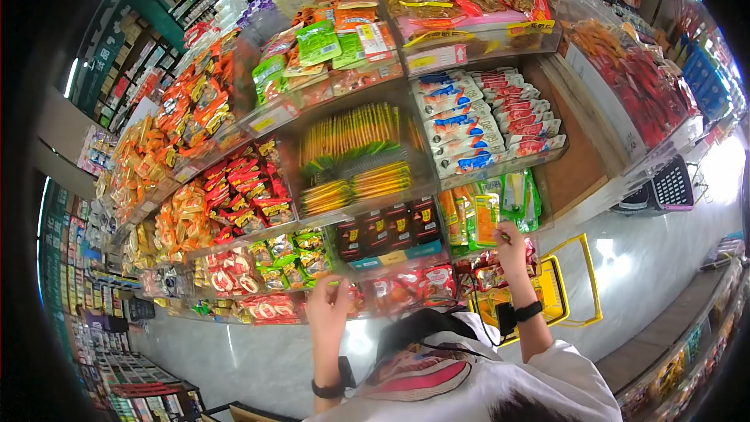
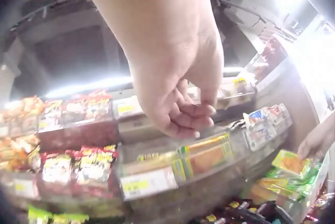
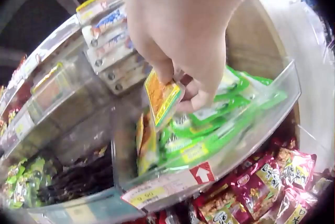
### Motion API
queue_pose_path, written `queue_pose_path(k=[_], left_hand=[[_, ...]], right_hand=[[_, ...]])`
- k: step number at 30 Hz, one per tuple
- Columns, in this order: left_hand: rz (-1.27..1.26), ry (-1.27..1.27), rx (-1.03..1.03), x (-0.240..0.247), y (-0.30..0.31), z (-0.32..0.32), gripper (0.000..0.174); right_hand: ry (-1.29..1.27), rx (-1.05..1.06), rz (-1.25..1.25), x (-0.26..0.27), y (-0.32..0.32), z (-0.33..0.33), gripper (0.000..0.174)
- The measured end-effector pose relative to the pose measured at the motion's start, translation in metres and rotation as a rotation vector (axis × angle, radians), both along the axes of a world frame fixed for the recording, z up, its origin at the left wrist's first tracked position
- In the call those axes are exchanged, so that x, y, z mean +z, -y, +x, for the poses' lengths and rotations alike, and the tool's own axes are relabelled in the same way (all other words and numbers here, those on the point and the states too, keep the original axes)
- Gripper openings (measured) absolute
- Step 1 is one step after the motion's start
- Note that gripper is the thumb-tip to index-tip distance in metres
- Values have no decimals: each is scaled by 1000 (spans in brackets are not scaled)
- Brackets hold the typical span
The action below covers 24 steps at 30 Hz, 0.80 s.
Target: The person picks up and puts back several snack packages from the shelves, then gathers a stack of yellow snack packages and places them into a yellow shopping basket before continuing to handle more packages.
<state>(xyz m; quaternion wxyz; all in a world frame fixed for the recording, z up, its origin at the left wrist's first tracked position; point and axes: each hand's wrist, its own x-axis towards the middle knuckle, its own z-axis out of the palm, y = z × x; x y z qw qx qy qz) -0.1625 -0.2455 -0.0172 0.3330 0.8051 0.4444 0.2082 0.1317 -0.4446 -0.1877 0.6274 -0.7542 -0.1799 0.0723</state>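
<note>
My right hand (image 1: 512,250) pinches a flat snack packet (image 3: 162,97), orange with a yellow and green border, between thumb and fingers. The packet is above a clear bin of green snack bags (image 3: 209,129), and similar orange packets (image 3: 148,143) stand at the bin's left side. My left hand (image 1: 326,312) is in front of the lower shelf with its fingers loosely curled and nothing in them. In the head view it is nearest to the green snack packs (image 1: 293,258) and the dark boxes (image 1: 387,230).
Tiered clear bins hold yellow-green packets (image 1: 351,137), white and red sachets (image 1: 469,125) and red snack packs (image 1: 242,187). A yellow cart (image 1: 551,289) stands beside my right arm. Behind it on the floor is a dark basket (image 1: 672,184). More shelving (image 1: 687,336) runs along the right.
</note>
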Motion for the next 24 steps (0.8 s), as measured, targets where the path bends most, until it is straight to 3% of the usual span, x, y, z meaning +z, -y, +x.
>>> queue_pose_path(k=[4, 7, 10, 13, 14, 17, 18, 24], left_hand=[[-186, 299, 124, -1, 2, -40, 24], [-18, 250, 62, -26, -15, -84, 24], [-134, 322, -50, -6, -5, -109, 26], [-370, 491, -170, -9, 4, -132, 29], [-323, 403, -252, -2, 10, -137, 29], [-725, 591, -412, 12, 29, -148, 30], [-825, 584, -323, 11, 32, -155, 34], [-771, 560, -136, -7, 30, -191, 31]], right_hand=[[-100, 56, 32, 43, 6, -34, 13], [-38, 89, -1, 63, 2, -70, 11], [-71, 268, 16, 103, -11, -127, 12], [-122, 497, 51, 140, -30, -191, 10], [-113, 560, 51, 153, -34, -213, 9], [-130, 691, 26, 167, -46, -270, 9], [-142, 727, 12, 168, -46, -284, 10], [-41, 856, -72, 175, -41, -321, 15]])
